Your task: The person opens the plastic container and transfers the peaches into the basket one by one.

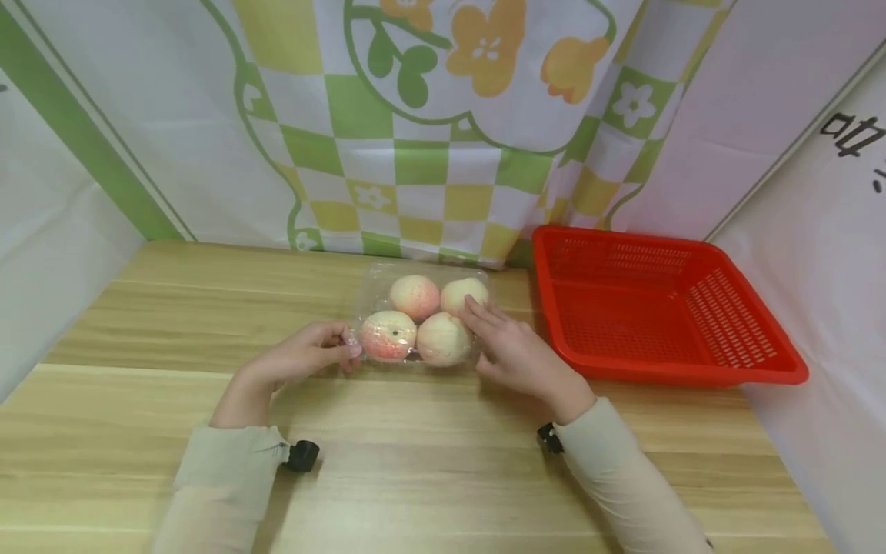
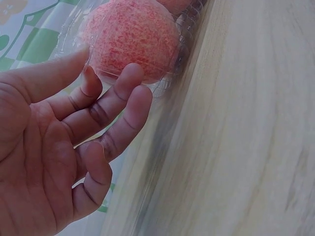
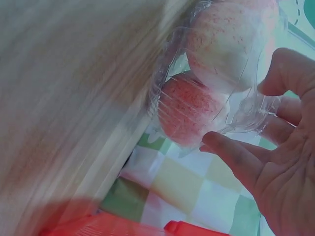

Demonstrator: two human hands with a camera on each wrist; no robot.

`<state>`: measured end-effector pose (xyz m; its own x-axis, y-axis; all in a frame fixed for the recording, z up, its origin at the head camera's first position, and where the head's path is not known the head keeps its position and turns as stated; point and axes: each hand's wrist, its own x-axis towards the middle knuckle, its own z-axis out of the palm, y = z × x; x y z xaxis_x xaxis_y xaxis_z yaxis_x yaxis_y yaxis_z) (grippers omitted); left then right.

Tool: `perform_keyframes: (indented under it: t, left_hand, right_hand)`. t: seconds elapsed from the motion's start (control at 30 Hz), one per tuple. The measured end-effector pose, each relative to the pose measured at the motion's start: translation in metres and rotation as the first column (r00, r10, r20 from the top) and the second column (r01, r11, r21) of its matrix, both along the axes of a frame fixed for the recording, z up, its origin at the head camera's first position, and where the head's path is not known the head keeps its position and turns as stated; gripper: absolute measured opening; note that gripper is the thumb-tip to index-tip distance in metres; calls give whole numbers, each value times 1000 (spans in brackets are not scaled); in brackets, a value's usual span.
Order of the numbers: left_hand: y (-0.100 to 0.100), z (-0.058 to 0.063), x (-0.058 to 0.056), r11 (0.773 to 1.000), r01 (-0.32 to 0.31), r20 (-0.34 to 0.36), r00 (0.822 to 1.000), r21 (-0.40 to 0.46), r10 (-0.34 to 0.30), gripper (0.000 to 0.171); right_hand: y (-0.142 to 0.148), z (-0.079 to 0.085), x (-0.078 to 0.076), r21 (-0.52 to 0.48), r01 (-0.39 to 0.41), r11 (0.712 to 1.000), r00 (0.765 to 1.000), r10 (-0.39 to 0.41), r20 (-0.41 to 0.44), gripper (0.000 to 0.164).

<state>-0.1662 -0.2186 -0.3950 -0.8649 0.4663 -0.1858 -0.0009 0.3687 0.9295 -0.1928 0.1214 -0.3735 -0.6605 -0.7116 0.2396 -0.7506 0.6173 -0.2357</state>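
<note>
A clear plastic fruit box (image 1: pixel 377 281) holding several pale peaches with pink blush (image 1: pixel 444 339) sits on the table in the middle of the head view. My left hand (image 1: pixel 314 350) pinches its near left corner between thumb and forefinger. In the left wrist view a reddish peach (image 2: pixel 133 42) shows behind the plastic, just past the fingertips. My right hand (image 1: pixel 515 350) lies at the box's right side, its extended fingers reaching over the edge by the right peaches. The right wrist view shows those spread fingers (image 3: pixel 236 157) touching the clear plastic.
A red perforated basket (image 1: pixel 664 377) stands to the right of the box, close to the right hand. Behind the wooden table (image 1: pixel 415 477) hangs a green and yellow checked curtain (image 1: pixel 422 161). White panels rise at both sides.
</note>
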Motion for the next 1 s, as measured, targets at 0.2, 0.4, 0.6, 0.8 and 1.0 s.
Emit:
perform_keyframes:
  t: [0.2, 0.4, 0.6, 0.8, 1.0]
  left_hand:
    - [1, 1, -1, 1000, 4, -17, 1000, -9, -4, 13]
    - [2, 3, 0, 1000, 25, -10, 1000, -7, -25, 12]
    - [1, 6, 3, 998, 44, -31, 999, -38, -45, 10]
    - [-1, 7, 5, 998, 33, -22, 999, -55, -35, 16]
    - [-2, 7, 6, 997, 29, -13, 999, -69, -30, 20]
  right_hand:
    - [-4, 2, 3, 63, 23, 998, 999, -20, -42, 67]
    - [-6, -1, 7, 111, 19, 994, 975, 6, -224, 57]
    - [-2, -1, 5, 93, 24, 995, 951, 5, -310, 55]
    - [6, 1, 2, -33, 30, 999, 982, -36, -186, 62]
    - [7, 2, 3, -90, 85, 992, 987, -97, -131, 62]
